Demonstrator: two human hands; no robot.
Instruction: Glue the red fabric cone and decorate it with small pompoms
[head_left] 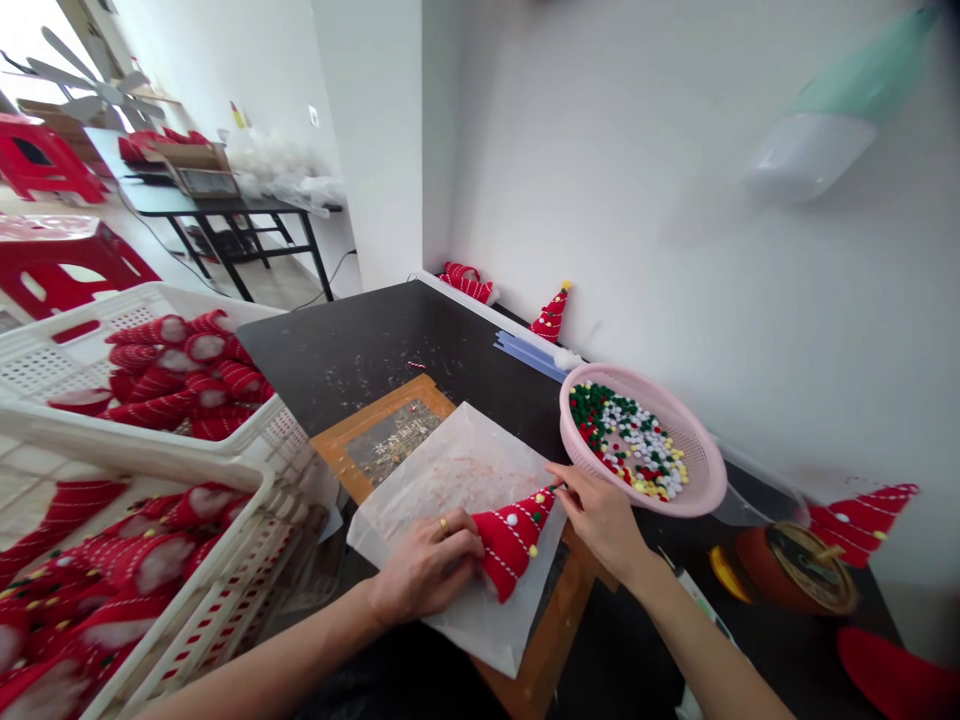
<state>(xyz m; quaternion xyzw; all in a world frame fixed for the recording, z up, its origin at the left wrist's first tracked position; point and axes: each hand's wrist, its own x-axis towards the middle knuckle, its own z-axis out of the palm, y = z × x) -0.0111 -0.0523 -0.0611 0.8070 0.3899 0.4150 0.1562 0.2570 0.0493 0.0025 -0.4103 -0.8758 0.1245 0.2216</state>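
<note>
A red felt cone with white stitched stripes point(504, 553) lies on its side on a white paper sheet point(405, 510). White, yellow and green pom-poms dot its surface. My left hand point(439, 562), with a ring on one finger, is closed around the cone's wide lower end. At the pointed tip, my right hand point(600, 512) pinches thumb and finger together, with a small dark green pom-pom at the fingertips. Just beyond that hand stands a pink plastic basket point(701, 455) holding green, white, red and yellow pom-poms point(637, 430).
White crates point(255, 490) of red striped cones stand at the left. A brown-edged board point(341, 445) lies under the paper. Blue strips point(529, 355) and a finished cone point(551, 312) sit along the wall. A brown round container point(795, 570) stands at the right.
</note>
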